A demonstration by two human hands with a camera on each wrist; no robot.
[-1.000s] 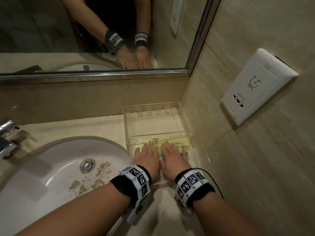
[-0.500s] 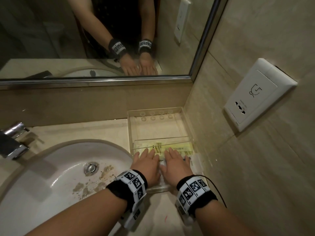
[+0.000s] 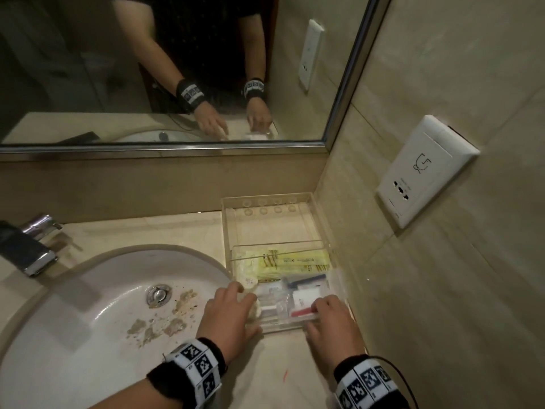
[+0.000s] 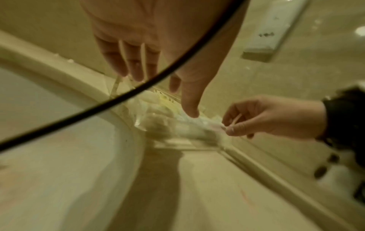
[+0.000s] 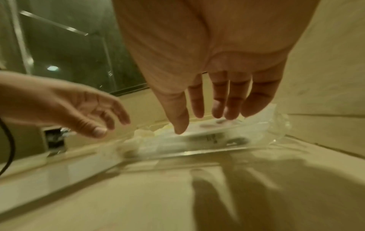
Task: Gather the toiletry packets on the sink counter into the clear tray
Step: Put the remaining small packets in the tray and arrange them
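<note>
The clear tray point(image 3: 265, 206) sits in the counter's corner, right of the sink. Its near half holds yellow packets point(image 3: 295, 261) and clear packets point(image 3: 283, 296) with a razor and a red-handled item. My left hand point(image 3: 244, 308) is at the tray's near left corner, over a white round packet point(image 3: 250, 286). In the left wrist view its fingers hang straight point(image 4: 164, 95). My right hand point(image 3: 317, 315) is at the near right corner, fingertips on the clear packets. The right wrist view shows its fingers extended point(image 5: 203, 123); I see nothing gripped, though blur hides detail.
A white basin point(image 3: 88, 290) with brown debris point(image 3: 165, 320) and a drain point(image 3: 159, 294) lies to the left, with a chrome faucet point(image 3: 29, 246) beyond. The tiled wall with a socket plate point(image 3: 424, 172) runs along the tray's right side. A mirror point(image 3: 147, 69) stands behind.
Both hands lay flat side by side on the packets. They have drawn back and apart to the tray's near corners, uncovering the clear packets.
</note>
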